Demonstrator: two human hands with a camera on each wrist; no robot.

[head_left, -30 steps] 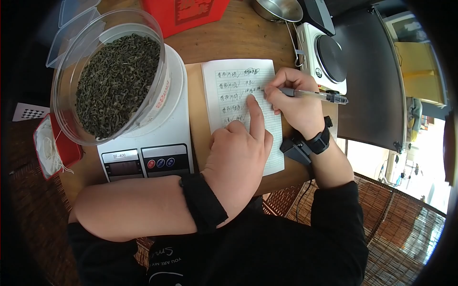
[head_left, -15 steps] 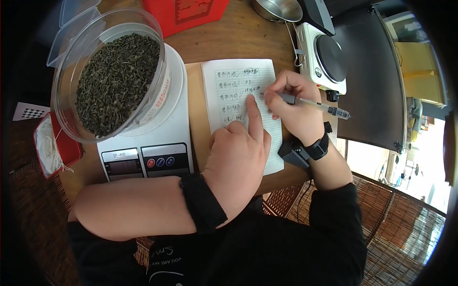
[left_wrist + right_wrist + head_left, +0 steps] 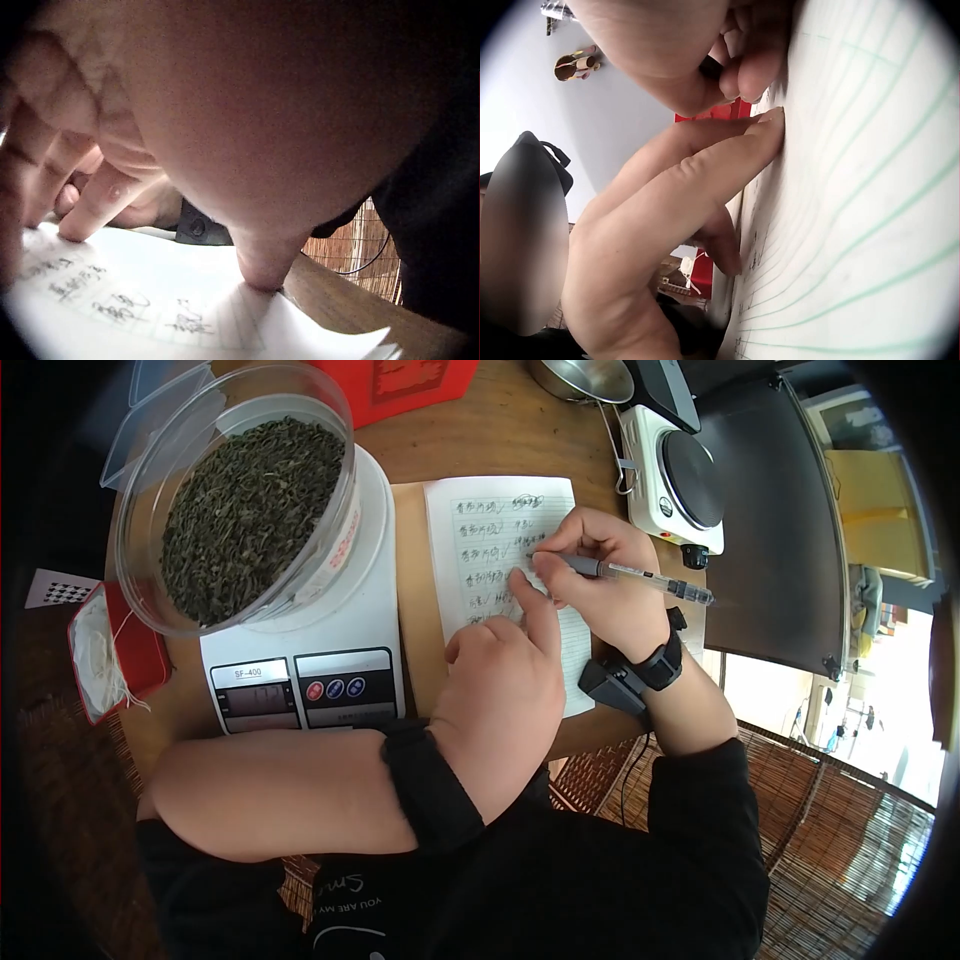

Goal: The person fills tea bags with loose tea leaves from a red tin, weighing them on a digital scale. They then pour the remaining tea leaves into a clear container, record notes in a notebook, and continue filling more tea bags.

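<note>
My right hand point(image 3: 610, 575) pinches a clear-barrelled pen point(image 3: 650, 580) with a dark grip, its tip at the lined notepad point(image 3: 570, 660). Rows of handwritten characters with check marks run down the left and middle of that sheet. The left hand point(image 3: 505, 680) rests on the paper with its fingertips spread, the index finger beside the pen tip. In the left wrist view, the thumb point(image 3: 270, 259) presses near the sheet's edge. The right wrist view shows the left hand point(image 3: 660, 210) close by the writing fingers; the pen is mostly hidden there.
Left of the notepad, a white SF-400 kitchen scale point(image 3: 355, 635) bears a clear round tub point(image 3: 345, 520) of dried tea leaves. A red box point(image 3: 400, 395), a metal pan point(image 3: 585, 378) and a white hot plate point(image 3: 645, 490) stand farther back. At left lies a red box with white strings point(image 3: 95, 660).
My right hand and the pen have shifted left and slightly down the page. The left index finger has bent and drawn back a little. Faint digits now show on the scale's display.
</note>
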